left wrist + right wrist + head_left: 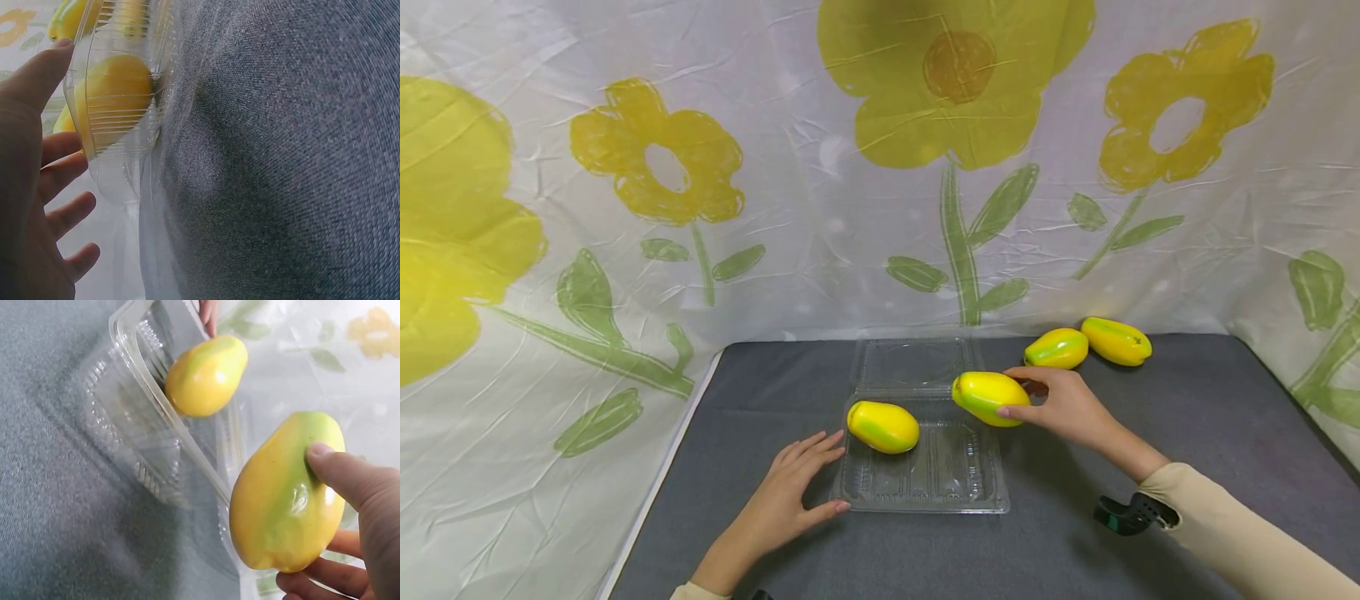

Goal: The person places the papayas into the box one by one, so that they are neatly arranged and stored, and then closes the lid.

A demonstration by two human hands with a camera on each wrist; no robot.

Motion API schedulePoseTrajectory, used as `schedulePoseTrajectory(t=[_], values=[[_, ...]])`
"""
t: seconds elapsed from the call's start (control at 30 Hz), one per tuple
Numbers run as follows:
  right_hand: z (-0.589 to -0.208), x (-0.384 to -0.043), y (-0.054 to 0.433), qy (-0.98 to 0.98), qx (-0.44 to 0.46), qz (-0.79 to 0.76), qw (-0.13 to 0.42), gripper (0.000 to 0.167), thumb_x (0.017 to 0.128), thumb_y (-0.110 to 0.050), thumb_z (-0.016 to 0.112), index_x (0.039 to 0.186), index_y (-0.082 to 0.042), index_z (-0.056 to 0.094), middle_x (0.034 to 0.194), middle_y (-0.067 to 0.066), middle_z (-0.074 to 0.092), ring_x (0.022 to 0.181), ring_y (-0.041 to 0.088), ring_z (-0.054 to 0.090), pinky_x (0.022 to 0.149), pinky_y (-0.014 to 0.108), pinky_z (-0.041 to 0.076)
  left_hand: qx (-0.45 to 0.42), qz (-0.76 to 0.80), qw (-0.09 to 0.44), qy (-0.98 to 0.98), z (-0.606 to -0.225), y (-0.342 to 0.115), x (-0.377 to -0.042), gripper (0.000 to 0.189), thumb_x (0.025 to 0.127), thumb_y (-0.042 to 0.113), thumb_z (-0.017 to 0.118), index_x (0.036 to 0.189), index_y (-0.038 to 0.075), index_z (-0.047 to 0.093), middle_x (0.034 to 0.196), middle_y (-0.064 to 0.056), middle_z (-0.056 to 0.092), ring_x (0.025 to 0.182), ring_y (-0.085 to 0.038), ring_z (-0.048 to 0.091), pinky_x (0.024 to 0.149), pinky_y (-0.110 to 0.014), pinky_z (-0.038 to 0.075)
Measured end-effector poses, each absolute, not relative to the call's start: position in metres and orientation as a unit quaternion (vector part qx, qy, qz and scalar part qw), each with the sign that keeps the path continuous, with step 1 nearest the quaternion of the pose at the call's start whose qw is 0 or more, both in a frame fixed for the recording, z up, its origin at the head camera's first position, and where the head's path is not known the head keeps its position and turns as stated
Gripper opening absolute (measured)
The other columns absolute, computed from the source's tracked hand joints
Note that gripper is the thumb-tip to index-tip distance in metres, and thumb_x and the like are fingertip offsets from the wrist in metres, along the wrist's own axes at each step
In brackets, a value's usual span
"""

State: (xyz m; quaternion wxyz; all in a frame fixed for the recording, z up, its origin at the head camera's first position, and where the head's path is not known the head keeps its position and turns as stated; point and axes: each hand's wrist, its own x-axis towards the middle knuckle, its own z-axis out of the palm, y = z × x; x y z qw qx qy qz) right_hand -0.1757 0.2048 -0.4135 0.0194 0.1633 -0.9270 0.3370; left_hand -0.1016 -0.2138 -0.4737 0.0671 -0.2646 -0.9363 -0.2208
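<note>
Head: left hand (781,497) loose, right hand (1067,406) around fruit (983,397)

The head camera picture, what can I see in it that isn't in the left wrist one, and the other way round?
Only the head view shows the right hand holding a yellow-green fruit, with the black wristband and beige sleeve behind it.

Only the left wrist view shows the palm side of the left hand and looks at the clear box from low down, with fruit showing through its ridged wall.

Both show the left hand, the clear box, yellow-green fruit, the gray cloth and the flowered backdrop.
</note>
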Motion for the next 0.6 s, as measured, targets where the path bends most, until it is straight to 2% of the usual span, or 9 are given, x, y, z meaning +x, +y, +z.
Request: schedulePoseTrajectory(t=[0.6], values=[[-0.421, -0.177, 0.183, -0.917, 0.173, 0.356, 0.042, 0.059, 0.078, -0.043, 0.082, 0.125, -0.011, 0.068, 0.110, 0.004, 0.074, 0.097, 0.020, 0.067, 0.084, 0.045, 0.057, -0.264, -0.228, 0.064, -0.935, -0.474, -0.214, -0.102, 0.073, 0.081, 0.058, 0.073, 0.140, 0.019, 0.056, 0.156, 0.004, 0.044, 0.144, -0.031, 0.041, 0.114, -0.064, 0.032]])
